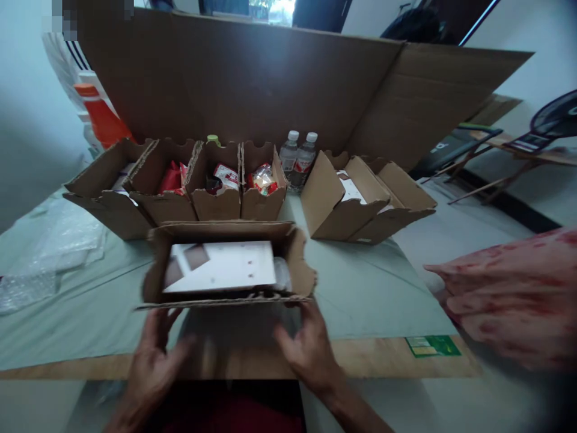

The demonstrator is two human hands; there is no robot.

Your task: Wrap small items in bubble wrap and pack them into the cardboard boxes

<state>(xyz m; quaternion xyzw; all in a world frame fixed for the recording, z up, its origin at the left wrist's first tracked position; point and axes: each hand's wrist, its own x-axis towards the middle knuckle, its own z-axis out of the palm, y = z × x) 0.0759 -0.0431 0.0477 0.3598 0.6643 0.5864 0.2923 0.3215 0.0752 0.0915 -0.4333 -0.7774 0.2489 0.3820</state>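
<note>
An open-topped cardboard box [304, 270] lies in front of me, its wavy-cut rim facing up. Inside it are a white carton with brown patches [225, 267] and a clear plastic item [282, 273] at its right end. My left hand [155, 355] grips the box at its near left corner, thumb apart and fingertips partly hidden by the cardboard. At the near right corner, my right hand [309, 349] holds the same box, its fingers against the side. Both hands are slightly blurred.
Several cardboard bins [219, 204] with packets stand behind the box. Two clear bottles [301, 159] are beside them, and more bins [360, 204] are to the right. A tall cardboard panel [270, 78] backs the green-covered table [360, 288]. Bubble wrap [49, 258] lies left.
</note>
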